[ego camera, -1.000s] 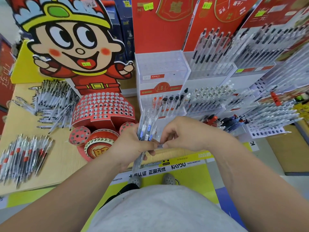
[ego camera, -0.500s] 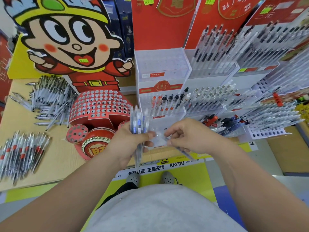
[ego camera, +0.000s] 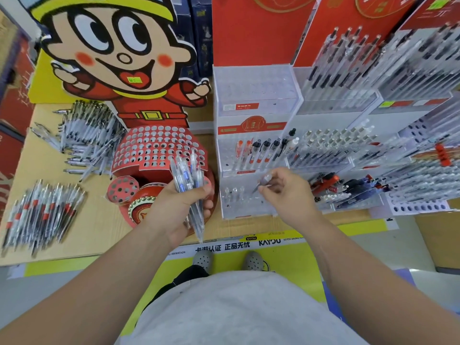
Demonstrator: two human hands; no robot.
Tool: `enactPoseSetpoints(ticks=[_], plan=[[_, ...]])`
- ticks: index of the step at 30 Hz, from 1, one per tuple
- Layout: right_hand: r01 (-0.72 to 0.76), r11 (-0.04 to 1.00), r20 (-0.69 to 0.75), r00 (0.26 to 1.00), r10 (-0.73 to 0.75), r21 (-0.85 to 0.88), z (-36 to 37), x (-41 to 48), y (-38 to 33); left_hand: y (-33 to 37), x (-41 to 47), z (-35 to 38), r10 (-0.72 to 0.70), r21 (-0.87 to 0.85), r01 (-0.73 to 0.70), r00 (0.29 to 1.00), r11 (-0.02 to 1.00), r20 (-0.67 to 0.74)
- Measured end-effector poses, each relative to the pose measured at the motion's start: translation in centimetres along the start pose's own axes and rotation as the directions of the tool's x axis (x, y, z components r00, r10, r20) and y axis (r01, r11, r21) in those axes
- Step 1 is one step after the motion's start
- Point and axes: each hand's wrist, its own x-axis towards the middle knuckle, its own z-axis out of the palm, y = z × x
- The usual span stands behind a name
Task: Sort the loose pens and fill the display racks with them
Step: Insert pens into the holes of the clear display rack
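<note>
Left hand [ego camera: 174, 212] is wrapped around a bundle of clear plastic pens with blue grips [ego camera: 188, 179]. It's holding them more or less upright near the front edge of the tan wooden counter [ego camera: 99, 220], right in front of the red round cardboard pen holder full of holes [ego camera: 159, 150]. Right hand [ego camera: 288, 195] is pinching a single clear pen [ego camera: 260, 184] between thumb and fingertips, tip angled down and to the left, over the lowest step of the clear acrylic tiered rack [ego camera: 251, 95]. Can't tell if the tip is touching the rack.

That bottom step has a few clear pens [ego camera: 234, 192] stuck in at its left end, and the step above has a short row of red and black pens [ego camera: 261, 148]. Toward the counter's front left corner there's a loose pile of red-banded pens [ego camera: 42, 212], with a messier heap of clear pens [ego camera: 87, 135] further back along the left edge. The racks on the right [ego camera: 348, 78] are packed.
</note>
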Motion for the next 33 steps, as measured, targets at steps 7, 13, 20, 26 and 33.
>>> enactPoseSetpoints(ticks=[7, 13, 20, 26, 33], plan=[[0.095, 0.987, 0.023, 0.995, -0.093, -0.131, 2.0, 1.2, 1.1, 0.0, -0.2, 0.0, -0.021, -0.022, 0.02, 0.999, 1.0, -0.035], [0.124, 0.963, 0.04, 0.992, -0.117, -0.238, 1.9, 2.0, 0.9, 0.2, 0.0, 0.2, -0.011, -0.014, 0.01, 0.999, 1.0, -0.046], [0.138, 0.96, 0.032, 0.99, -0.135, -0.242, 2.2, 1.1, 1.8, 0.1, 0.1, 0.1, -0.01, -0.012, 0.01, 0.999, 1.0, -0.032], [0.147, 0.934, 0.05, 0.989, -0.138, -0.326, 2.7, 1.1, 2.3, -0.1, 0.0, 0.0, -0.019, -0.004, 0.019, 1.0, 1.0, -0.023], [0.118, 0.9, 0.06, 0.993, -0.102, -0.419, 4.0, 1.8, 3.0, -0.1, -0.5, -0.1, -0.013, 0.005, 0.013, 1.0, 1.0, -0.021]])
